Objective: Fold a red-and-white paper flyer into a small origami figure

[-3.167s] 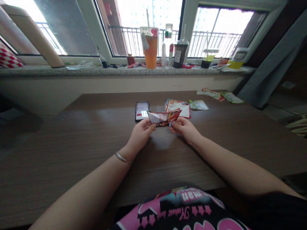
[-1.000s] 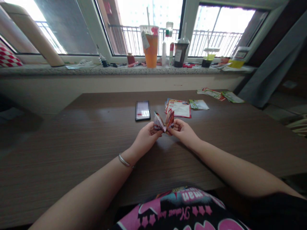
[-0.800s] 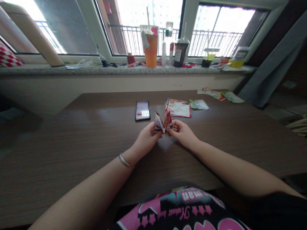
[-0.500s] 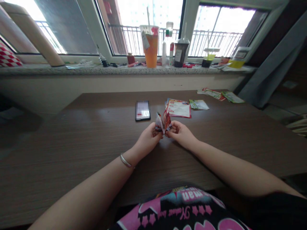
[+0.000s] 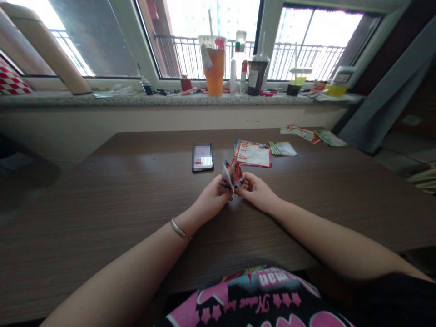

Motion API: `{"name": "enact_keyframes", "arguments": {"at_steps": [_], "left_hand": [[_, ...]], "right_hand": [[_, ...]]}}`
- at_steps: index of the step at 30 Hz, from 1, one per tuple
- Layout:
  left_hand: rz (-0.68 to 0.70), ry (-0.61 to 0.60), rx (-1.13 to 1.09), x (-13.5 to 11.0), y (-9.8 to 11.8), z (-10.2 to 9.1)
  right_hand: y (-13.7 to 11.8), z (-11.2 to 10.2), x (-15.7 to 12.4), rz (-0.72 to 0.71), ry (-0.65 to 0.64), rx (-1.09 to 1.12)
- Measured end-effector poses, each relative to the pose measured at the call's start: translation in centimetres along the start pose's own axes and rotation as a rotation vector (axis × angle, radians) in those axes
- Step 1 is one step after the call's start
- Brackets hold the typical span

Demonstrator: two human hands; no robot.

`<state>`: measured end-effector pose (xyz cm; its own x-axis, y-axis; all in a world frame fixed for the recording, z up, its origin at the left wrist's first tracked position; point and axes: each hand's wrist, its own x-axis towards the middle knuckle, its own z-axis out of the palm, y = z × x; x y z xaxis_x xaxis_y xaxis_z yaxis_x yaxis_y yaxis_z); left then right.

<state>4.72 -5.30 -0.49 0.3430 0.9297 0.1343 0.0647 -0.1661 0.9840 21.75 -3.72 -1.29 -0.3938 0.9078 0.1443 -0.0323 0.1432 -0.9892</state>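
Identify the brown wood-grain bench (image 5: 136,195) as the largest surface in view, below the speckled sill (image 5: 112,101). On the sill, note the cup of orange drink (image 5: 215,75), upright. At mid-bench, locate the left hand (image 5: 211,194) and the right hand (image 5: 257,190), close together. Beyond the right hand, find the red-bordered printed sheets (image 5: 255,155), lying flat; beyond the left hand, the dark-framed phone (image 5: 202,159), lying flat with screen up; right of the sheets, the stack of green-and-white cards (image 5: 283,148). Last, locate the red-and-white folded piece (image 5: 237,173) between both hands, with flaps raised and spread. Cannot tell any contact with the bench. Read the grip as pinching on both sides: thumb and fingertips of each hand on the lower part of the piece; far fingers partly hidden. Judge as very light, thin and flexible, probably springy along the creases and somewhat slick if coated. Treat as easily crumpled or torn. Take hold low at the outer sides, near the folded base, with light pressure
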Motion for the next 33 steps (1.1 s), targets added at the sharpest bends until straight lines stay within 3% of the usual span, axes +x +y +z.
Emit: {"name": "enact_keyframes", "arguments": {"at_steps": [7, 14, 22, 33], "left_hand": [[0.009, 0.0, 0.059, -0.1, 0.8, 0.0], [0.036, 0.011, 0.097, -0.1, 0.8, 0.0], [0.15, 0.113, -0.13, -0.2, 1.3, 0.1], [0.147, 0.094, -0.064, -0.4, 1.2, -0.1]], "right_hand": [[-0.6, 0.0, -0.1, -0.013, 0.002, -0.002], [-1.0, -0.4, 0.0, -0.08, 0.105, 0.044], [-0.9, -0.3, -0.3, -0.1, 0.108, -0.081], [-2.0, 0.1, -0.8, -0.163, 0.142, 0.021]]}}
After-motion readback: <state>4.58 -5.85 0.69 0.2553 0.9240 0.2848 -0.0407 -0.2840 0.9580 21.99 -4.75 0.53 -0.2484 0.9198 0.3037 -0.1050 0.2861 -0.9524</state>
